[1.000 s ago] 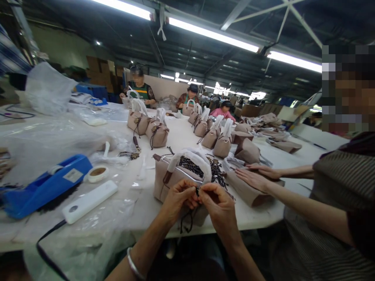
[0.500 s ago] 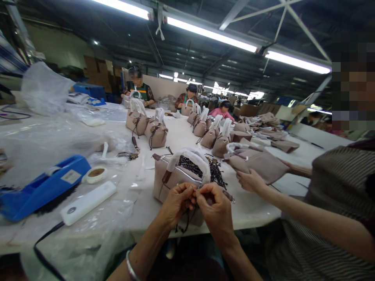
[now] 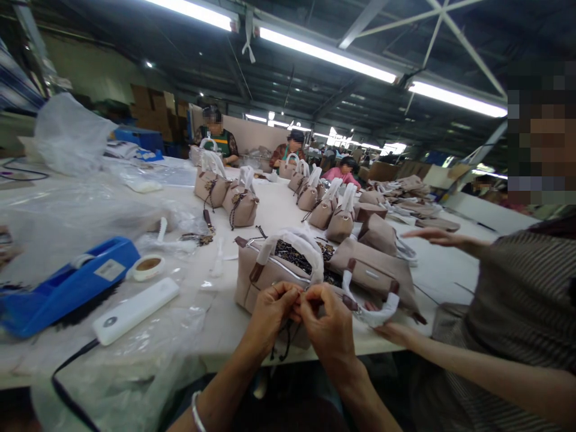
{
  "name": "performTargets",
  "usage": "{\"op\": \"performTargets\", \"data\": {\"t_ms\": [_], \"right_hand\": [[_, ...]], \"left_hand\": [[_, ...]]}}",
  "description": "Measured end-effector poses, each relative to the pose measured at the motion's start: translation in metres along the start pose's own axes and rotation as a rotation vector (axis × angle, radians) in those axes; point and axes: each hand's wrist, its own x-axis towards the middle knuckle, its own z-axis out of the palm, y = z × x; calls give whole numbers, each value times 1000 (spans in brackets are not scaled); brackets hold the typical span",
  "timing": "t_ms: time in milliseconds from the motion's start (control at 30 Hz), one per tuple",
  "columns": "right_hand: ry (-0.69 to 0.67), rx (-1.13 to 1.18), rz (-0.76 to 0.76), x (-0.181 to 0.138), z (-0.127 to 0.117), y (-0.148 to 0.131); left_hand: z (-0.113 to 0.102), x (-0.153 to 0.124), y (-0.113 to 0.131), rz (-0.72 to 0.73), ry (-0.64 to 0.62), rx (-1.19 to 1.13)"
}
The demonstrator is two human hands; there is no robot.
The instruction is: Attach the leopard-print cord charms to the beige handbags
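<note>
Left hand (image 3: 271,313) and right hand (image 3: 327,327) meet, each grip pinched closed on the dark cord (image 3: 287,345), which dangles below them; the taupe handbag (image 3: 245,285) stands just beyond.

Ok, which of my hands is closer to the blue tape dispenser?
Left. Both pinch a dark cord at the front of the handbag; your left hand is on the side toward the blue tape dispenser, your right hand beyond it, farther away.
</note>
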Motion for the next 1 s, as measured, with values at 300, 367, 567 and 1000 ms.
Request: {"op": "performTargets", "data": {"t_ms": [300,367,567,1000], "right_hand": [[-17,-60,-97,-1,-1,7],[-25,-67,-95,-2,0,8],[-56,-94,-218,-5,2,13],[-124,-7,-71,7,-26,27]], "left_hand": [[-2,-2,0,-22,3,23],[-1,-3,2,-4,8,48],[1,-3,1,1,36,70],[-5,2,9,6,4,242]]}}
